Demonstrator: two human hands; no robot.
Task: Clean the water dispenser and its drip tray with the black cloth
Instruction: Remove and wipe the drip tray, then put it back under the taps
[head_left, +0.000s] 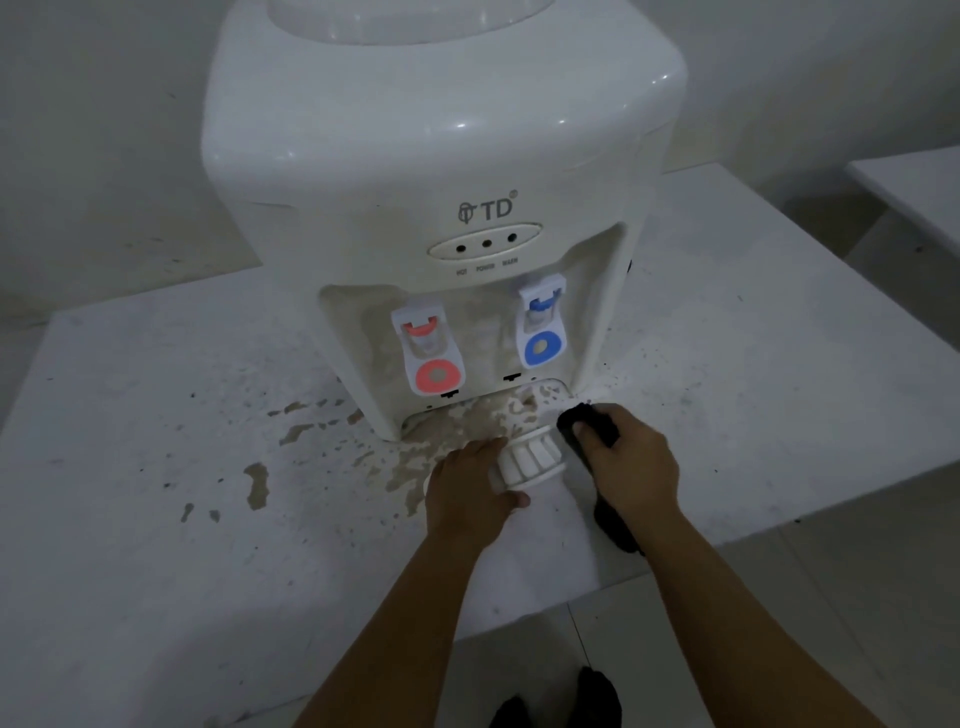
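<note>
Stained white table (156, 545), tiled floor (753, 623), second table (914, 182) at right.

The white water dispenser (441, 171) stands upright on the far side, brown stains under its red and blue taps. I hold its white slatted drip tray (530, 460) just before it. My black cloth (587, 426) is bunched at the tray's right end.

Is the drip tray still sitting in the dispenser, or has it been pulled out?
Pulled out: the left hand holds the drip tray on the table, before the stained, empty slot.

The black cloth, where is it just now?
The right hand grips the black cloth at the right end of the drip tray, below the blue tap.
</note>
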